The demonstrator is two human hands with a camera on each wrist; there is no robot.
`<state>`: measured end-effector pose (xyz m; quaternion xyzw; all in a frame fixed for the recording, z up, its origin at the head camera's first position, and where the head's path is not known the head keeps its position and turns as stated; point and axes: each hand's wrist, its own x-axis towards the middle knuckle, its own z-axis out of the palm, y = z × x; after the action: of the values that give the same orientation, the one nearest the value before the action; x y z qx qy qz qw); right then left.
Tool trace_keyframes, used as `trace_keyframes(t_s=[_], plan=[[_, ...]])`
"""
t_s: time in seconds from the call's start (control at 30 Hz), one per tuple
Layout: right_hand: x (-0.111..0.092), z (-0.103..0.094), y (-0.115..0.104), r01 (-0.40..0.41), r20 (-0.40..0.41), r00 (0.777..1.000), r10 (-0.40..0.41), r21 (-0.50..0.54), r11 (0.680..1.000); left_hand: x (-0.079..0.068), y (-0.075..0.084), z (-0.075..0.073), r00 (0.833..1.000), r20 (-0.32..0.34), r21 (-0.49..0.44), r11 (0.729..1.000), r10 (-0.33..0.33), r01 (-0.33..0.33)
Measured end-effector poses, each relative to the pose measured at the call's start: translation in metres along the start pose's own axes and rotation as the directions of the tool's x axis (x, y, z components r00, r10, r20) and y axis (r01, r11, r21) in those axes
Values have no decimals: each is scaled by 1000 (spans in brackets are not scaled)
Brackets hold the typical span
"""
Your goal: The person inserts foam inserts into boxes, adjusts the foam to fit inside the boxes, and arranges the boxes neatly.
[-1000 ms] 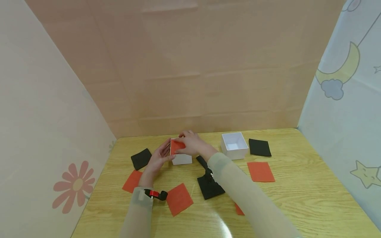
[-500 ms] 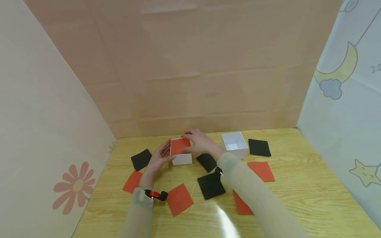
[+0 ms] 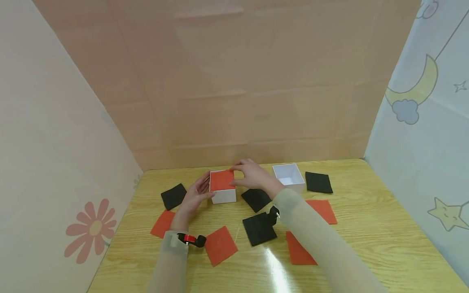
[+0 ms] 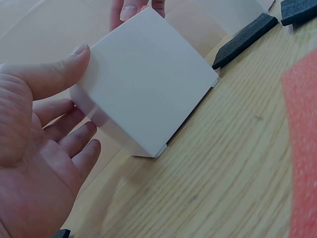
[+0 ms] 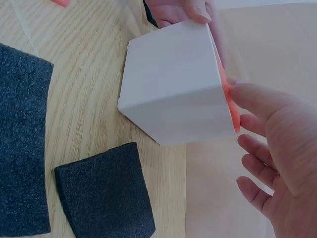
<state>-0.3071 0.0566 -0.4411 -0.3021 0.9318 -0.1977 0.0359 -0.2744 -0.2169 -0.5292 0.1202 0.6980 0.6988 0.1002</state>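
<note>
A white box [image 3: 224, 197] stands at the back of the table, left of centre, with a red foam square [image 3: 221, 180] lying across its open top. My left hand [image 3: 194, 199] holds the box at its left corner, thumb on the front wall [image 4: 148, 79] and fingers along the left side. At the right edge of the foam is my right hand [image 3: 253, 175]. Its thumb and forefinger touch the sheet at spread points, and the other fingers hang loosely, as the right wrist view shows. The red edge [image 5: 235, 116] stands slightly proud of the box rim there.
A second white box [image 3: 291, 188], open at the top, stands to the right behind the right forearm. Black foam squares [image 3: 260, 229] and red foam squares [image 3: 221, 245] lie scattered over the wooden table [image 3: 381, 228]. Patterned and plain sheets wall the back and sides.
My right hand has drawn from the middle of the box top to its right edge, uncovering the red foam, which now lies flatter across the opening. My left hand has stayed put.
</note>
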Motion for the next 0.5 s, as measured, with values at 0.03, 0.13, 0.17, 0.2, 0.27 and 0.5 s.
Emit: trace_keyframes(t_s=[0.03,0.13,0.17,0.2,0.27,0.5], plan=[[0,0,-1,-3,-2,1000,3,-2,1000,0,0,0,1000,0,0,1000,0,0],[1,1,-3,-16,-5,1000,16,0,1000,0,0,0,1000,1,-2,1000,0,0],[1,1,-3,-21,-7,1000,21,-1,1000,0,0,0,1000,2,-2,1000,0,0],[1,2,-4,-26,-11,1000,26,-3,1000,0,0,0,1000,4,-3,1000,1,-1],[1,2,-6,-39,-13,999,39,-2,999,0,-1,0,1000,8,-2,1000,2,-2],[3,4,-11,-99,-16,995,99,2,995,0,-2,-1,1000,21,-14,1000,17,-16]])
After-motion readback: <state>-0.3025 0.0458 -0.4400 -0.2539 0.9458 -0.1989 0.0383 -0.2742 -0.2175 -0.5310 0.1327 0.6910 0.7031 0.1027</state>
